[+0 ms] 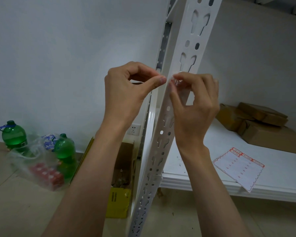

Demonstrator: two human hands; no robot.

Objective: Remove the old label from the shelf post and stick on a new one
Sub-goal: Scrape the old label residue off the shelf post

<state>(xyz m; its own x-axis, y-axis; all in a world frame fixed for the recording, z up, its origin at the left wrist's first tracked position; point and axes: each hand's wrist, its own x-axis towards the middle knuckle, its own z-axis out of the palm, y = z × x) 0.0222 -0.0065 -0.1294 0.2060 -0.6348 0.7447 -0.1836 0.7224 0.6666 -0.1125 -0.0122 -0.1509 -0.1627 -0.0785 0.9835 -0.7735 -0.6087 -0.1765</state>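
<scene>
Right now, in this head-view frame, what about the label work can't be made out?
- Label on the shelf post: mostly behind the right hand; writing too small.
- Left hand: its fingertips pinch at the post edge; blur hides what they hold.
- Sticker sheet on the shelf: print too small.

We see a white metal shelf board [212, 144] carrying brown cardboard boxes [256, 124] and a red-edged white label sheet [239, 168].
</scene>
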